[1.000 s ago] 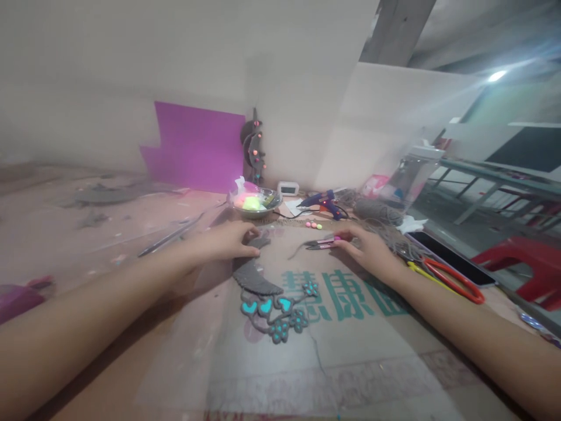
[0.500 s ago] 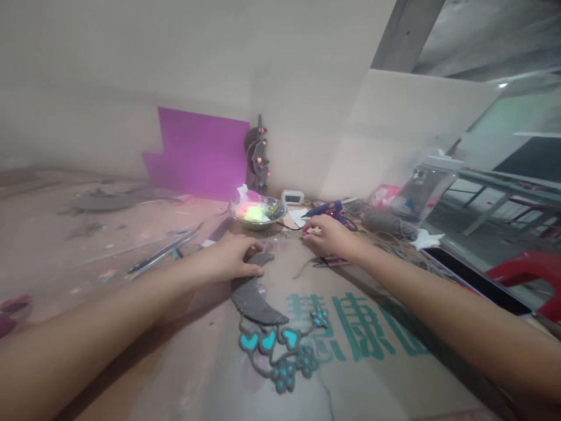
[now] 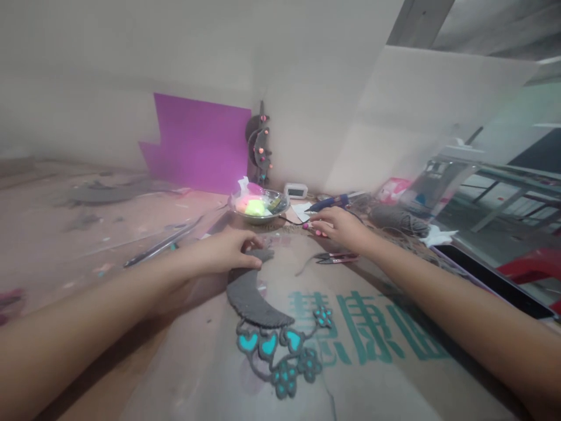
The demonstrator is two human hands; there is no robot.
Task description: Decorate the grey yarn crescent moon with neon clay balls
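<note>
The crescent (image 3: pixel 256 301) looks matt and dry, fairly even across its face but finely ridged along the lower edge. The hearts (image 3: pixel 269 346) and flowers (image 3: pixel 284 379) pair dull, cord-like outlines with smooth, flat fillings (clay by the look of it, though the blur forbids certainty). The beads (image 3: pixel 319 233) seem smooth. The snips (image 3: pixel 336 258) show dull metal blades. The bowl (image 3: pixel 258 221) is glossy, the glue gun (image 3: pixel 328 203) has a smooth plastic body, and the yarn (image 3: pixel 397 221) is soft-looking and fibrous. The jar (image 3: pixel 442 184) is clear, shiny plastic; the phone (image 3: pixel 491 279) has a slick, glassy face; the purple sheet (image 3: pixel 201 143) reads as smooth, matt card; the tissue (image 3: pixel 438 235) is crumpled, papery and matt.
</note>
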